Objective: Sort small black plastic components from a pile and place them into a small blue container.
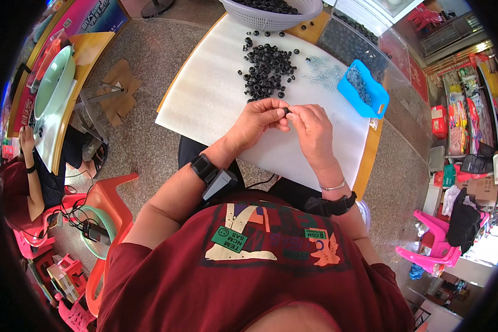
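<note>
My left hand (258, 118) and my right hand (312, 128) meet above the near part of the white foam sheet (199, 99). Between their fingertips is a small black round piece (286, 111), pinched from both sides and partly covered by the fingers. Just beyond my left hand lies a loose heap of small black round pieces (267, 69). To its right, tiny clear-bluish pieces (322, 72) are scattered on the sheet. A bright blue plastic basket (380, 99) at the sheet's right edge contains more of these tiny pieces.
A pale plastic basket (271, 23) of black pieces stands at the table's far end. Right of it is a clear bin (353, 45). Another person (25, 177) sits at a table (88, 50) on the left, near an orange chair (113, 191). A pink stool (434, 238) stands at right.
</note>
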Action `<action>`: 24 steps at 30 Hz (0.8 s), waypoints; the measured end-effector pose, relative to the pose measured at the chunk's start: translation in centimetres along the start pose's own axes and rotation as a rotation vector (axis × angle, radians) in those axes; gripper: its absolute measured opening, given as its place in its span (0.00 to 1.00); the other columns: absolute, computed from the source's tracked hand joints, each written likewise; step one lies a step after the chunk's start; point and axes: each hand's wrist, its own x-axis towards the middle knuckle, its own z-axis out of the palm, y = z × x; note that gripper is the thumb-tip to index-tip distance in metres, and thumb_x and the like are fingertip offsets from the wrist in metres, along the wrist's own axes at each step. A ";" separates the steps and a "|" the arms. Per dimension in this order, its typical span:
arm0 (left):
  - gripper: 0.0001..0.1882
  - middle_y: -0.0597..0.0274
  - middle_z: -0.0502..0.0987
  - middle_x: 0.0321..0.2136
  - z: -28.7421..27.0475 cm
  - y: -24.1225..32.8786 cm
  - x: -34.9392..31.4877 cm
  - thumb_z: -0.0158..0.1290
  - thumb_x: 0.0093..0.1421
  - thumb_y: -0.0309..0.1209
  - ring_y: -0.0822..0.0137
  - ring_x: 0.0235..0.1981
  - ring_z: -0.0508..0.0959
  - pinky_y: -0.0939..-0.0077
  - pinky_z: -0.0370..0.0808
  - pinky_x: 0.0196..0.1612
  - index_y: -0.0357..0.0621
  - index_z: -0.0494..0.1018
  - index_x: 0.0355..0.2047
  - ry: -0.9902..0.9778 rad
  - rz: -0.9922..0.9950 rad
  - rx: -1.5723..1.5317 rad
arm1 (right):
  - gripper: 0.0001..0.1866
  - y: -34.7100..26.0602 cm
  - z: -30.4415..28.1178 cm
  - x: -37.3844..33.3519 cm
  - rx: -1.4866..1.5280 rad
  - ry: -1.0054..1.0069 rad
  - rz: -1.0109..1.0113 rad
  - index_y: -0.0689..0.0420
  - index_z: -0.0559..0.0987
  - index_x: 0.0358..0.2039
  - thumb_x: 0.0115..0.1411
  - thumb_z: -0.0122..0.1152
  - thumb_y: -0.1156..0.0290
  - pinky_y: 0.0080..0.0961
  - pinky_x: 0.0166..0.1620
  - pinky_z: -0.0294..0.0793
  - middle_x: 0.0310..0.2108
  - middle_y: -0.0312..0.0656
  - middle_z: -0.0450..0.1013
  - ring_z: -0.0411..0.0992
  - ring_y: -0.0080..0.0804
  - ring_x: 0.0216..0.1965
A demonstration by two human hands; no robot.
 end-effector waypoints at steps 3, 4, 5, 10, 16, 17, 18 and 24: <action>0.10 0.61 0.78 0.33 -0.1 0.0 0.1 0.48 0.65 0.26 0.71 0.32 0.79 0.76 0.78 0.41 0.34 0.72 0.43 0.001 -0.011 0.010 | 0.07 0.0 -0.1 0.2 -0.085 0.001 -0.098 0.58 0.76 0.33 0.52 0.60 0.76 0.34 0.38 0.68 0.29 0.40 0.71 0.69 0.39 0.33; 0.10 0.60 0.78 0.33 -0.1 0.0 0.1 0.48 0.65 0.26 0.71 0.32 0.79 0.76 0.78 0.41 0.33 0.72 0.43 0.002 -0.014 0.014 | 0.07 0.1 -0.1 0.3 -0.094 -0.011 -0.119 0.58 0.76 0.34 0.52 0.61 0.75 0.34 0.38 0.68 0.28 0.39 0.71 0.69 0.38 0.32; 0.10 0.60 0.78 0.34 -0.1 0.0 0.1 0.48 0.65 0.26 0.71 0.32 0.79 0.76 0.78 0.41 0.33 0.72 0.44 0.005 -0.022 0.018 | 0.07 0.3 -0.1 0.4 -0.104 -0.022 -0.142 0.58 0.76 0.34 0.52 0.61 0.75 0.34 0.37 0.67 0.28 0.39 0.70 0.69 0.38 0.32; 0.13 0.59 0.78 0.34 0.4 0.3 0.0 0.48 0.66 0.29 0.71 0.32 0.79 0.76 0.78 0.41 0.31 0.72 0.46 -0.007 -0.043 0.012 | 0.08 0.4 -0.3 0.3 -0.135 -0.051 -0.193 0.58 0.76 0.34 0.52 0.61 0.73 0.33 0.36 0.66 0.26 0.38 0.69 0.68 0.36 0.31; 0.16 0.58 0.77 0.35 0.4 0.9 -0.1 0.47 0.66 0.31 0.70 0.30 0.77 0.76 0.77 0.35 0.29 0.71 0.47 -0.112 -0.103 0.128 | 0.08 0.5 -0.3 -0.2 -0.121 -0.053 -0.197 0.57 0.76 0.33 0.53 0.62 0.72 0.33 0.36 0.65 0.25 0.38 0.68 0.68 0.36 0.30; 0.16 0.59 0.77 0.34 0.3 0.8 -0.1 0.46 0.66 0.31 0.71 0.29 0.76 0.77 0.76 0.33 0.30 0.71 0.47 -0.110 -0.104 0.146 | 0.07 0.5 -0.3 -0.2 -0.114 -0.062 -0.190 0.57 0.76 0.33 0.53 0.62 0.71 0.33 0.36 0.65 0.25 0.38 0.68 0.68 0.36 0.30; 0.16 0.60 0.76 0.33 0.1 0.6 0.0 0.45 0.67 0.32 0.72 0.28 0.75 0.77 0.76 0.32 0.30 0.71 0.47 -0.108 -0.106 0.164 | 0.07 0.4 -0.4 -0.2 -0.107 -0.071 -0.184 0.57 0.76 0.33 0.53 0.62 0.71 0.34 0.36 0.65 0.25 0.38 0.68 0.68 0.37 0.30; 0.14 0.68 0.69 0.26 0.2 0.1 -0.2 0.42 0.68 0.32 0.77 0.22 0.66 0.80 0.69 0.26 0.35 0.71 0.44 -0.009 -0.015 0.116 | 0.05 -0.1 -0.2 -0.5 -0.037 0.001 -0.076 0.58 0.75 0.33 0.56 0.60 0.72 0.36 0.37 0.66 0.27 0.40 0.70 0.69 0.39 0.31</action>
